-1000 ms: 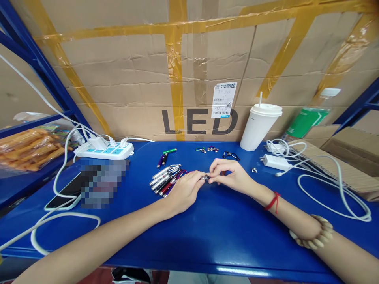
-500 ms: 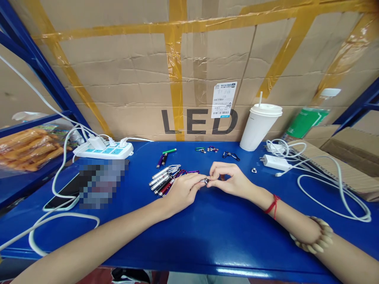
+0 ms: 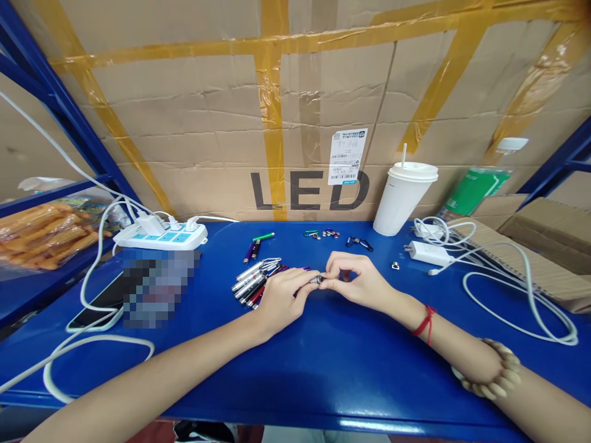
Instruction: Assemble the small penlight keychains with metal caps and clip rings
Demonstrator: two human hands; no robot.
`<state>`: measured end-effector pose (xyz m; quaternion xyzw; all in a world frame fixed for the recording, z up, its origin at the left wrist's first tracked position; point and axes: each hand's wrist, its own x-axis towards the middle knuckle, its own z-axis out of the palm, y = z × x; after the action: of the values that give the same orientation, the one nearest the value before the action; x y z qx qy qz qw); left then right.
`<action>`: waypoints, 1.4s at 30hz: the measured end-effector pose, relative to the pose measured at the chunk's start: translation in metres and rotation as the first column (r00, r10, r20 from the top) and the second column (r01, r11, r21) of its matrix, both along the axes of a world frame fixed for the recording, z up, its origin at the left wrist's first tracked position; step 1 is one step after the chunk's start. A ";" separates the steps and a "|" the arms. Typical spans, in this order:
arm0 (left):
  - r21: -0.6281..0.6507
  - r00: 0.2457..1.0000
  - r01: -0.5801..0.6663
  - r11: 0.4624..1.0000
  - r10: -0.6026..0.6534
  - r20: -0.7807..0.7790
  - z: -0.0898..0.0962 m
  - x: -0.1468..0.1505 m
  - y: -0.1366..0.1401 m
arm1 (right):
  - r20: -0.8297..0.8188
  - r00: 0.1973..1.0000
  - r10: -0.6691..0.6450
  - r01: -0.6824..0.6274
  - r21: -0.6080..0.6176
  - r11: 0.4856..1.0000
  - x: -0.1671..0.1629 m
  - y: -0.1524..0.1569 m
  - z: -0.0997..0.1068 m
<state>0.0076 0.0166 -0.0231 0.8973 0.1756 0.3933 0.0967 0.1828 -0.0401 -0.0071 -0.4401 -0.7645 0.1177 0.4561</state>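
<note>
My left hand (image 3: 286, 298) is closed, thumb and fingers pinching a small silver metal piece (image 3: 316, 280). From the other side the fingertips of my right hand (image 3: 362, 282) pinch its end, so the two hands nearly meet. Most of the piece is hidden by fingers, and its kind cannot be made out. Just behind my left hand lies a bundle of slim pen-like metal tubes (image 3: 249, 282) in silver, black and red. Farther back are loose green, purple and black tubes (image 3: 255, 247). Behind my right hand lie a black carabiner clip (image 3: 359, 243) and small coloured clips with metal bits (image 3: 330, 233).
On the left are a power strip (image 3: 194, 235), a phone (image 3: 92, 311) and white cables. A white cup (image 3: 401, 200), a bottle (image 3: 480, 184), a charger (image 3: 429, 253) with coiled cable and an open carton (image 3: 554, 246) stand right. A small metal part (image 3: 395, 266) lies nearby. A large cardboard box (image 3: 198, 123) backs the table.
Both hands have shifted very slightly left with the metal piece still between them. The fingers hold nearly the same pinch, and the other things have not moved on the table.
</note>
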 end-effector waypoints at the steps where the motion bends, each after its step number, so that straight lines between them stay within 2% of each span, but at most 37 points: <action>1: -0.008 1.000 -0.005 1.000 0.005 -0.003 0.000 0.001 0.000 | 0.006 1.000 -0.003 0.003 -0.001 1.000 0.001 0.000 0.000; 4: -0.075 1.000 -0.018 0.997 0.016 -0.027 0.001 0.002 0.001 | 0.023 1.000 -0.014 0.014 -0.003 1.000 0.002 0.000 0.001; 9: -0.266 0.996 -0.005 0.964 -0.020 -0.089 0.005 0.003 -0.001 | -0.030 0.999 -0.013 0.012 -0.038 0.999 0.000 0.001 0.004; 18: -0.457 0.992 0.019 0.889 -0.074 -0.103 0.009 0.003 -0.005 | -0.244 0.967 -0.071 -0.001 -0.280 0.960 0.000 0.002 0.005; 22: -0.472 0.989 0.034 0.881 -0.098 -0.113 0.012 0.003 -0.006 | -0.271 0.957 -0.104 0.007 -0.338 0.941 0.000 0.004 0.001; 26: -0.461 0.990 0.014 0.887 -0.076 -0.116 0.012 0.003 -0.006 | -0.233 0.964 -0.130 0.050 -0.322 0.945 -0.002 0.004 0.000; 30: -0.443 0.992 -0.017 0.896 -0.042 -0.123 0.011 0.003 -0.005 | -0.208 0.970 -0.128 0.073 -0.251 0.965 -0.004 0.002 0.005; 42: -0.486 0.990 -0.060 0.872 -0.010 -0.140 0.015 0.003 -0.005 | -0.151 0.988 0.006 -0.027 -0.139 0.990 -0.001 0.002 0.006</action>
<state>0.0106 0.0116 -0.0083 0.8663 0.2872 0.2742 0.3031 0.1815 -0.0385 -0.0010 -0.4546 -0.7214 0.2079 0.4793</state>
